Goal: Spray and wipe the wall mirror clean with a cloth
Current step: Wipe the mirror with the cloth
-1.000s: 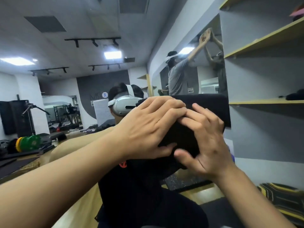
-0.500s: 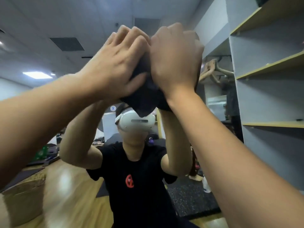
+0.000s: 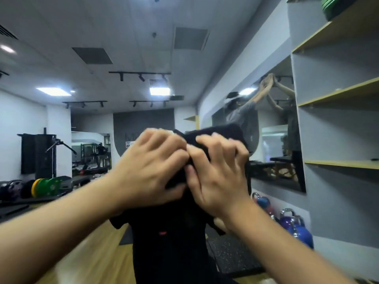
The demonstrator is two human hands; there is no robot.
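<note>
The wall mirror (image 3: pixel 82 58) fills nearly the whole head view and reflects a gym room and my own black-shirted body. A black cloth (image 3: pixel 223 133) is bunched against the glass at the centre of the view. My left hand (image 3: pixel 151 171) presses on the cloth's left part with bent fingers. My right hand (image 3: pixel 217 173) presses beside it, fingers curled into the cloth. The two hands touch each other at the fingertips. Most of the cloth is hidden under them. No spray bottle is in view.
Grey shelving with wooden boards (image 3: pixel 336 95) stands at the right, next to the mirror. Blue and purple kettlebells (image 3: pixel 295 226) sit on the floor below it. In the reflection, another person (image 3: pixel 244 111) wipes a second mirror, and coloured weight plates (image 3: pixel 45 186) lie at the left.
Both hands with the cloth went from mid-height up to the top of the view, and have now come back down to the centre.
</note>
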